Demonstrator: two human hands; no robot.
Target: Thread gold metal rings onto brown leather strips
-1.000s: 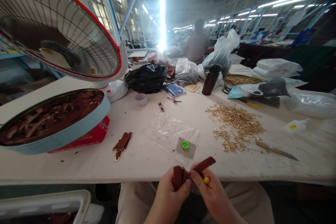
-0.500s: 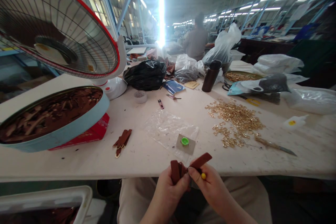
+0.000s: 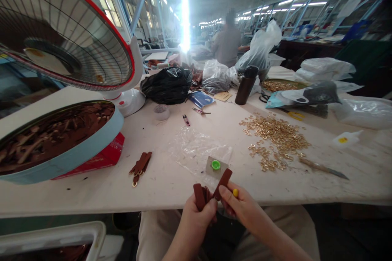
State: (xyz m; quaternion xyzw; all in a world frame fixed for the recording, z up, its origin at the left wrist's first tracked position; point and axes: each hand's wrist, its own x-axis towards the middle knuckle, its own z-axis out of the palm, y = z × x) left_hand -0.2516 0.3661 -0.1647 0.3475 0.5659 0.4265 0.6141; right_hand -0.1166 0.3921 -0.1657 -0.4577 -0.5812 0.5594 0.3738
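Note:
Close to the table's front edge, my left hand (image 3: 197,220) is closed around a bunch of brown leather strips (image 3: 199,196). My right hand (image 3: 243,206) pinches one leather strip (image 3: 223,183), which slants up and to the right. A yellow tool end (image 3: 235,193) pokes out from the same hand; the rest of that tool is hidden. Both sets of fingertips meet at the strip's lower end. Just beyond them lies a grey square with a small green cup (image 3: 216,165) on it. Finished-looking strips with gold rings (image 3: 141,167) lie in a small pile to the left.
At left, a round tin (image 3: 119,124) of brown leather pieces rests tilted on a red box (image 3: 113,151), with a fan (image 3: 127,104) behind. A heap of gold rings (image 3: 275,134) and a knife (image 3: 324,168) lie right. Bags and a dark bottle (image 3: 246,87) stand farther back.
The strip in my right hand has swung more upright and shifted left. Both hands have moved slightly left, and the camera view has shifted a little.

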